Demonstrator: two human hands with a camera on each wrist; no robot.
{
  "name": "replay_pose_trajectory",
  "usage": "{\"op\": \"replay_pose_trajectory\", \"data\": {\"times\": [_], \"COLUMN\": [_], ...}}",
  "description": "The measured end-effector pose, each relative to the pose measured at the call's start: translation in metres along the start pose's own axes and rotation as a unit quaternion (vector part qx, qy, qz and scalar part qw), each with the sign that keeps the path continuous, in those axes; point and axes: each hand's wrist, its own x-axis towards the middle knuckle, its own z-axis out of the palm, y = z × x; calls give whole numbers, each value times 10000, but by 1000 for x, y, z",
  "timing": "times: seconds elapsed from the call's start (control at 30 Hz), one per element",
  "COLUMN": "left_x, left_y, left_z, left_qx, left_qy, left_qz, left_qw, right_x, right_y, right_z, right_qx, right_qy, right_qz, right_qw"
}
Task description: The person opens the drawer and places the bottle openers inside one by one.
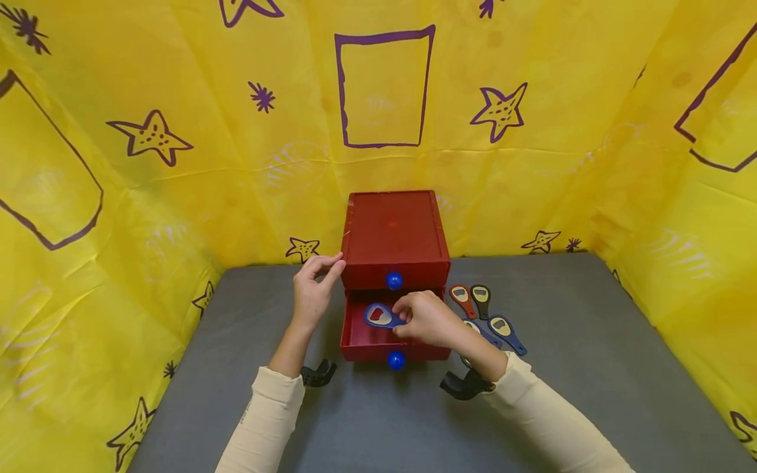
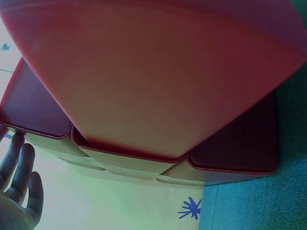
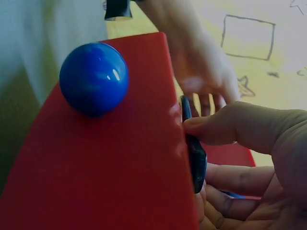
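Note:
A red two-drawer box [image 1: 393, 226] stands on the table, its lower drawer [image 1: 363, 338] pulled out and its upper one closed. My right hand [image 1: 428, 320] pinches the handle of a blue bottle opener [image 1: 387, 321] between thumb and fingers, over the open drawer. In the right wrist view the opener [image 3: 196, 163] shows edge-on just behind the drawer front. My left hand [image 1: 313, 289] touches the box's upper left front edge with its fingertips. In the left wrist view, the extended fingers [image 2: 24, 167] lie against the box's side.
Right of the box lie a red opener [image 1: 462, 299], a black opener [image 1: 481, 299] and a blue opener [image 1: 507, 334]; others are partly hidden by the right forearm. Blue ball knobs [image 1: 396, 360] stick out from the drawer fronts. A yellow cloth [image 1: 284, 197] walls the grey table [image 1: 248, 315].

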Motion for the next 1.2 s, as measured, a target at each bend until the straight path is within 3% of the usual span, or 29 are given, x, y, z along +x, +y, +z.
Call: {"op": "replay_pose_trajectory", "data": {"times": [0.3,0.47,0.7,0.93,1.2], "left_x": [0,-1,2,2,1], "left_y": [2,1,-30,-37,-31], "left_z": [0,0,3,1,1], "left_qx": [-26,-11,-45,-66,4], "left_qy": [0,63,119,43,44], "left_qz": [-10,79,3,-48,-80], "left_qw": [10000,9999,9999,10000,10000], "right_x": [17,27,35,28,8], "right_y": [-11,-11,-15,-12,-6], "right_z": [26,38,47,40,17], "right_qx": [-182,-422,-343,222,648], "right_qy": [-357,-292,-28,36,89], "right_qz": [150,266,407,253,222], "right_qw": [9991,9983,9986,9994,9976]}}
